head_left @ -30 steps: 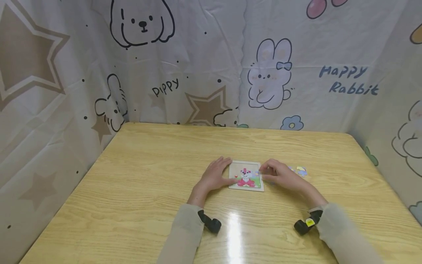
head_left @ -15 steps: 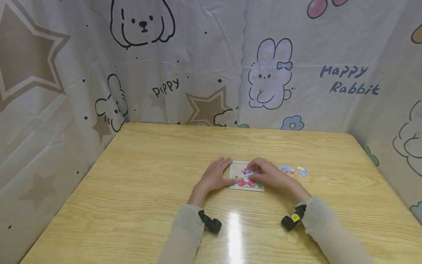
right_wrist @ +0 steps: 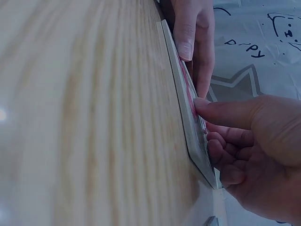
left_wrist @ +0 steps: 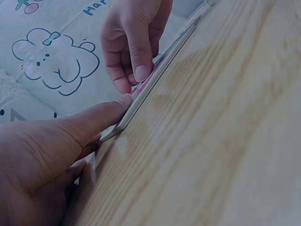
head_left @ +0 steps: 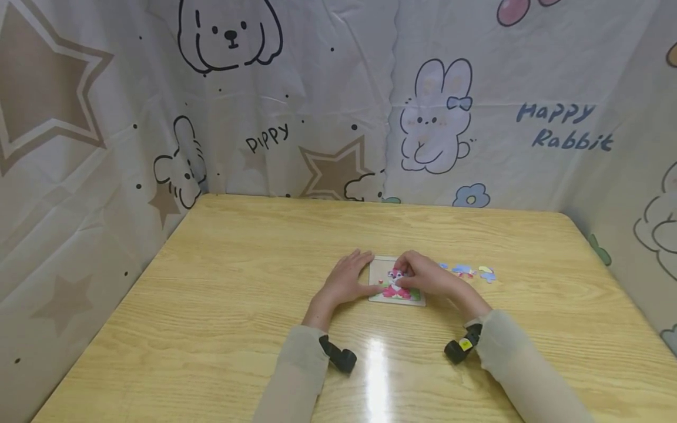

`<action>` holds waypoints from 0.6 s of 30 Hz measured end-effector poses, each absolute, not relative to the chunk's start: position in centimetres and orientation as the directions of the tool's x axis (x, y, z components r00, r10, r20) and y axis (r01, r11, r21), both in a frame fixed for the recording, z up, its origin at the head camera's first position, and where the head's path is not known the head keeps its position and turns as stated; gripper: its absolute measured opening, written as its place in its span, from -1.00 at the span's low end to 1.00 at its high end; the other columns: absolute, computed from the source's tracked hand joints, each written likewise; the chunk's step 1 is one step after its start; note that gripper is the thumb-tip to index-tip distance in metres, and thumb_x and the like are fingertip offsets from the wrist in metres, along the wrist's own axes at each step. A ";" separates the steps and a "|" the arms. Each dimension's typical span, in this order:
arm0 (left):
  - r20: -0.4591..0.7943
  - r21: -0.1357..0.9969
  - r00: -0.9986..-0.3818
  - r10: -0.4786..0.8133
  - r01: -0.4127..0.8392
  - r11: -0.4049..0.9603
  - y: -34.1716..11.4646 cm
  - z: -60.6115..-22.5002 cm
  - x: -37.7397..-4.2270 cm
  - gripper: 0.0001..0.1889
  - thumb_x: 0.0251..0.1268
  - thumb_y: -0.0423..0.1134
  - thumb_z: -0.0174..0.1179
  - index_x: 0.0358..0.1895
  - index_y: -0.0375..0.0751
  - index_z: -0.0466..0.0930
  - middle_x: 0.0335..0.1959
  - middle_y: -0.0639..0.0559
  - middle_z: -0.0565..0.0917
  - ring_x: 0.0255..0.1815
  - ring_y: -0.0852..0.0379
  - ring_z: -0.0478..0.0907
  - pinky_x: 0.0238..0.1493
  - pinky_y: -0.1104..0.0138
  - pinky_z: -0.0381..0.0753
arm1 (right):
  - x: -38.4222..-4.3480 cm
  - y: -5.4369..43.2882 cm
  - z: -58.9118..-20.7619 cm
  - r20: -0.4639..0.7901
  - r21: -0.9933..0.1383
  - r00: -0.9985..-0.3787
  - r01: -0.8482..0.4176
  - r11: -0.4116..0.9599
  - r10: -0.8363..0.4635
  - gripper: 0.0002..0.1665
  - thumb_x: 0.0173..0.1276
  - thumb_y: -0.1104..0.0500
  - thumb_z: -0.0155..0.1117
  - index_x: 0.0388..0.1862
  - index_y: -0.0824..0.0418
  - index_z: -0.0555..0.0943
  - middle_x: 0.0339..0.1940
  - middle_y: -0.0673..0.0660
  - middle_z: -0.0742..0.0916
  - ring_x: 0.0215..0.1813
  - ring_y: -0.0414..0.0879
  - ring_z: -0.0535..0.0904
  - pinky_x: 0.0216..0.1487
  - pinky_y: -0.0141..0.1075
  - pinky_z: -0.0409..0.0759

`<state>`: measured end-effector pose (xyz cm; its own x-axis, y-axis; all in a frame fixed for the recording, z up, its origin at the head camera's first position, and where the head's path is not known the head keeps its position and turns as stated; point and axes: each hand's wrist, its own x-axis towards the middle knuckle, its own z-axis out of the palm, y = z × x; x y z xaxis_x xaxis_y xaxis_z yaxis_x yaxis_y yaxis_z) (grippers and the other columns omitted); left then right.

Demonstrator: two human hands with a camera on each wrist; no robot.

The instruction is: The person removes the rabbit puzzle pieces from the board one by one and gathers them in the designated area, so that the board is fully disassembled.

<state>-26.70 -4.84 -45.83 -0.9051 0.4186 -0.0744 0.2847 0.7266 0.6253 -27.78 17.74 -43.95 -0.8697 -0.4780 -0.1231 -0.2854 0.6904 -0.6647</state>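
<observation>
A small square jigsaw puzzle in a pale frame [head_left: 378,268] lies flat on the table, its picture a pink-and-white cartoon animal on green. My left hand [head_left: 346,279] is at its left side, fingers extended to the upper left corner and thumb laid over the near left edge. The right hand [head_left: 428,276] reaches over the right half of the puzzle. Its curled fingers and thumb pinch at a puzzle piece by the animal's head; the hand mostly hides the piece. In the right wrist view, the right thumb [right_wrist: 225,112] touches the picture surface.
Loose puzzle pieces [head_left: 462,270] in blue, pink and yellow lie just right of the frame, partly behind the right hand. The wooden table [head_left: 238,282] meets a cartoon-printed curtain [head_left: 328,88] at the back and sides.
My right hand has moved left from the frame's right edge onto the picture, uncovering more of the loose pieces. The left hand has stayed in place at the frame.
</observation>
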 end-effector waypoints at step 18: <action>-0.081 0.617 -0.904 0.419 0.285 0.734 -4.9 -46.2 -27.0 -0.15 0.21 0.14 0.30 0.52 -0.04 0.16 0.58 0.04 0.16 0.66 0.04 -0.11 0.68 0.11 -0.16 | -26.6 17.0 -43.8 -0.028 -0.676 -0.889 -0.320 0.663 -0.457 -0.65 0.34 0.33 0.26 0.05 0.36 0.43 -0.13 0.23 0.61 -0.13 -0.05 0.51 -0.14 -0.33 0.58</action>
